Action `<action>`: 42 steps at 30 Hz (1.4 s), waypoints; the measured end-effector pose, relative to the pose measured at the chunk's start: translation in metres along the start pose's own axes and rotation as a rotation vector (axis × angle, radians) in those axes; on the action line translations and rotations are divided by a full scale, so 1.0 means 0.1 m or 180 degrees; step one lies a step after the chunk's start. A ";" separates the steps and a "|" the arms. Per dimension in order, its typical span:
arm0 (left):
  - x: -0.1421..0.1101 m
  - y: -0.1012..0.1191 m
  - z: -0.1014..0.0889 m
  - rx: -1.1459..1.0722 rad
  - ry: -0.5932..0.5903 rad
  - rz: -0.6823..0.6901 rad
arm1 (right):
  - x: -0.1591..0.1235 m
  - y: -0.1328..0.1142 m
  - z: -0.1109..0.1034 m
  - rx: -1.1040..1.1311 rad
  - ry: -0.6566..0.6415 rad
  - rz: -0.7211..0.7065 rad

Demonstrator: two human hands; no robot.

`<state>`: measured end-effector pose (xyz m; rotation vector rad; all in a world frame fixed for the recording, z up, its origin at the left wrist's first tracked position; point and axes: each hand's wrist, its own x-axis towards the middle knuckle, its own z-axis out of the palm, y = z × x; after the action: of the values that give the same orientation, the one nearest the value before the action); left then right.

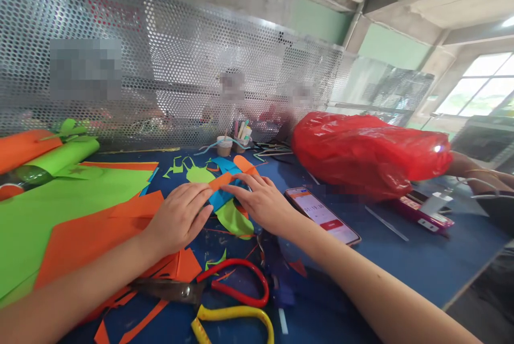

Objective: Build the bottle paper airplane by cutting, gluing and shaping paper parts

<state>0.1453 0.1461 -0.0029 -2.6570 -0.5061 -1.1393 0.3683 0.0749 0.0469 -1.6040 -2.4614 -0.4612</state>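
My left hand (179, 216) pinches the near end of an orange paper piece (221, 180), its fingers pressed together. From the other side, my right hand (261, 202) grips the same piece between thumb and fingers. Blue paper (219, 200) lies under and behind it, partly covered by my fingers. A rounded green paper cutout (234, 220) sits just below my hands. Beyond them lies a light green cutout (199, 174) with thin scraps. Scissors (184, 291) with one red and one yellow handle rest on the table nearer to me.
Orange sheets (100, 239) and green sheets (76, 202) cover the left side. A phone (323, 216) showing a timer lies right of my hand. A red plastic bag (361, 148) stands behind a power strip (425, 215). Cups (224, 146) stand by the perforated metal screen (193, 66). Another person's arm (476, 167) reaches in at right.
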 end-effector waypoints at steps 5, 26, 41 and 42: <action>-0.01 0.00 0.00 0.0029 0.0013 0.0038 | 0.01 0.01 0.01 0.0015 0.0114 -0.0028; 0.02 0.03 -0.08 -0.0116 0.0108 0.0082 | 0.00 0.08 0.02 0.0432 0.0273 0.0059; -0.02 -0.02 0.06 0.0098 0.0264 0.0016 | -0.03 0.20 -0.21 0.1030 0.0408 0.0836; -0.02 -0.03 0.07 0.0092 0.0265 0.0001 | -0.03 0.23 -0.27 0.1068 0.0336 0.0891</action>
<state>0.1470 0.1502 -0.0089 -2.5728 -0.5030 -1.2273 0.3899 0.0713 0.0748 -1.6908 -2.0592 -0.0822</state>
